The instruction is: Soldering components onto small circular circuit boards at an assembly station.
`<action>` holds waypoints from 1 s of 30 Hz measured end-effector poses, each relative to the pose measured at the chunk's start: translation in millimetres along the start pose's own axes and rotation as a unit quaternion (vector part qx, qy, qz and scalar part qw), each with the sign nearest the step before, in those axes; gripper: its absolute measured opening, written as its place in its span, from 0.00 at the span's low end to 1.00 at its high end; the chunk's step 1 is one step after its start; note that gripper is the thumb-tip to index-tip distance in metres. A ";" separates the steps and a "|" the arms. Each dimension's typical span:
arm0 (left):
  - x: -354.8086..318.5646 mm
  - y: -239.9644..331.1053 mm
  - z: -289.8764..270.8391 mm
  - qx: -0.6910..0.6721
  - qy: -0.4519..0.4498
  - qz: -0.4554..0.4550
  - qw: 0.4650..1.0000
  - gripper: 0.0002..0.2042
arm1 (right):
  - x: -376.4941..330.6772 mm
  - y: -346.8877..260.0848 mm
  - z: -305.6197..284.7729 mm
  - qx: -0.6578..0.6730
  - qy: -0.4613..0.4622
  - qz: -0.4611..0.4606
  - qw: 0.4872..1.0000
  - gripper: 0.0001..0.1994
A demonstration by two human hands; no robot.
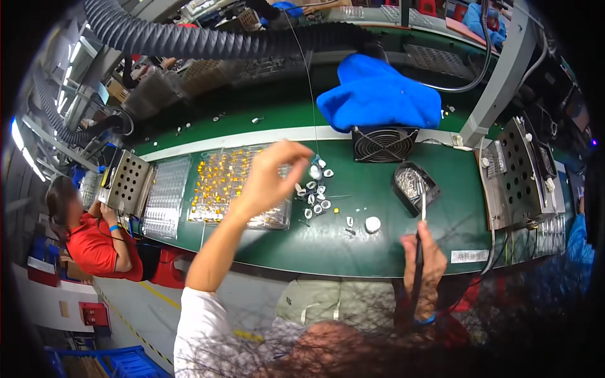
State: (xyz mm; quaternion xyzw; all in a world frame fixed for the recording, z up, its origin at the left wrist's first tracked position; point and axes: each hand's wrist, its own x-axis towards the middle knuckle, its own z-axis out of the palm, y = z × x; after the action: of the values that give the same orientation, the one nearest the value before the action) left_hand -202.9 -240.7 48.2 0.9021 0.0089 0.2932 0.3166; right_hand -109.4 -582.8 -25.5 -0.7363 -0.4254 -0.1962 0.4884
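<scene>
My left hand [268,176] is raised over the right part of a clear plastic tray [285,217] filled with small yellow-orange parts. Its thumb and forefinger curve apart, with nothing visible between them. Just beyond the fingertips, a thin wire hangs down to a cluster of small white parts [315,195] on the green bench. Gripped in my right hand [432,255] is a soldering iron [418,264] with a black handle. Its metal end points into a small black box [434,194] holding shiny metal bits or shavings; the very tip is hard to make out.
A round white object [372,225] lies on the green bench [378,255]. Behind the box stand a black fan [384,146] and a blue cloth [381,94]. Perforated metal housings flank the bench. A person in red [104,246] works at the left.
</scene>
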 end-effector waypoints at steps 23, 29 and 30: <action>-19.8 32.5 11.9 0.044 0.026 0.017 0.999 0.08 | -13.5 -14.5 11.6 0.084 0.004 0.016 0.996 0.20; -32.6 65.1 79.7 -0.017 -0.075 0.125 0.989 0.11 | -8.3 -17.9 26.7 0.040 0.026 -0.023 0.999 0.19; -32.9 63.8 82.3 -0.015 -0.081 0.127 0.988 0.12 | -8.3 -17.5 29.1 0.034 0.036 -0.032 0.998 0.20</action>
State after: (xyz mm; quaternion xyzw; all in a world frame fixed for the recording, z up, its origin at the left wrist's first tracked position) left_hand -196.9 -344.9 16.2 0.9119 -0.1362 0.2568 0.2898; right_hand -132.0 -557.8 -34.6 -0.6977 -0.4374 -0.2238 0.5214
